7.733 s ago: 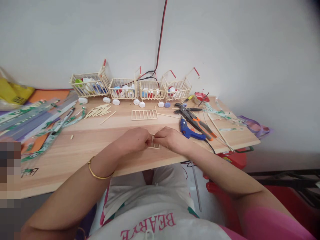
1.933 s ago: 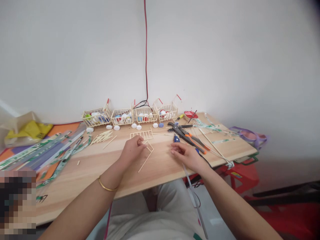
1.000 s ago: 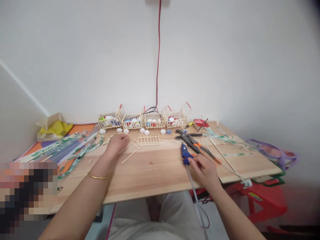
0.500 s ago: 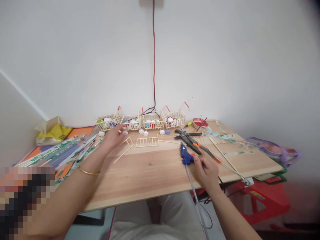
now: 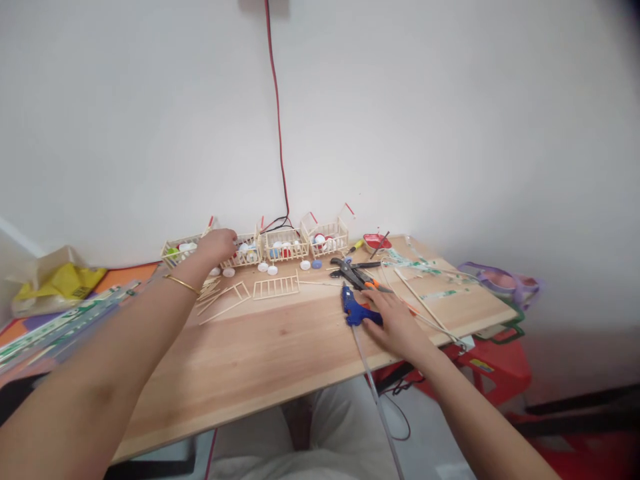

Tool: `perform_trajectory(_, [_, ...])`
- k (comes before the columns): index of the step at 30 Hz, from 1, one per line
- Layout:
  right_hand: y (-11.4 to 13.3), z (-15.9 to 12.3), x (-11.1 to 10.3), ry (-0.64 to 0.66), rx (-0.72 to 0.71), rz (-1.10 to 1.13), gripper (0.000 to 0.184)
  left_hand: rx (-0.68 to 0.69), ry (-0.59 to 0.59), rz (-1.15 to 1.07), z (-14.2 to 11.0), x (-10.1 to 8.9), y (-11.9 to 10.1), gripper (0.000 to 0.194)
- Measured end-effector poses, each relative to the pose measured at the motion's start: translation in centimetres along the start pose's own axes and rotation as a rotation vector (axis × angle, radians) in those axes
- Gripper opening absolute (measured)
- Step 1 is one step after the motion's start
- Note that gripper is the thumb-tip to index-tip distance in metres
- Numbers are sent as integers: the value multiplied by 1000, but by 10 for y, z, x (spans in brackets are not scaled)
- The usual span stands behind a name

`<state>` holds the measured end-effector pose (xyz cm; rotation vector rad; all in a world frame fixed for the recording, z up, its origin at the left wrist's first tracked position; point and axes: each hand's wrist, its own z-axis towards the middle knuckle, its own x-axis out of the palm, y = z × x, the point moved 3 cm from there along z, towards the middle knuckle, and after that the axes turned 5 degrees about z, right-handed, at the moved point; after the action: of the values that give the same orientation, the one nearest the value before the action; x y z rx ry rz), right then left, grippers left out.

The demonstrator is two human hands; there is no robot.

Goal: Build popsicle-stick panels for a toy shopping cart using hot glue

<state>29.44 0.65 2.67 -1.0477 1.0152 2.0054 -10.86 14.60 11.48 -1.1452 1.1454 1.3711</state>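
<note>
My left hand (image 5: 220, 245) reaches over the small wooden stick cart (image 5: 241, 259) second from the left, which holds coloured bottle caps. Its fingers point down and are mostly hidden. My right hand (image 5: 397, 323) lies with fingers stretched out beside a blue glue gun (image 5: 356, 312), its thumb at the grip and its fingertips by the orange handles of the pliers (image 5: 350, 273). A long clear glue stick trails from the gun past the table edge. In front of the carts lie a ladder-like stick panel (image 5: 275, 287) and an open stick frame (image 5: 233, 307).
More stick carts (image 5: 327, 241) with caps line the wall. A red dish (image 5: 377, 243) stands behind the pliers. Packaged sticks (image 5: 75, 320) and a yellow bag (image 5: 63, 283) lie at left. Plastic wrappers (image 5: 425, 270) spread at right. Below is a red stool (image 5: 493, 367).
My left hand has moved from in front of the second cart to over it. My right hand has gone from a closed grip at the glue gun to stretched fingers. The view has turned right.
</note>
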Motion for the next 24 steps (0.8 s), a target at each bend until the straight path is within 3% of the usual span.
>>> perform_trajectory(3, [-2,3,0,112,55,39,56,-22,8,-28,5,1,-2,32])
perform_trajectory(8, [5,10,8,136,27,122,66,-47,-38,-75,4,-3,1,35])
perform_trajectory(13, [9,10,10,27,8,97,63,-73,-219,-284,-12,-11,4,36])
perform_trajectory(16, [13,10,6,-70,22,214,54,-117,-329,-659,-32,-14,1,26])
perform_trajectory(19, [24,13,4,-120,35,382,51,-197,-354,-1363,-56,-13,-4,16])
perform_trajectory(21, [38,19,3,-146,27,469,53,-232,-283,-1769,-71,-9,-12,10])
perform_trajectory(24, [66,29,1,-151,22,616,50,-314,-183,-2100,-92,-2,-25,15])
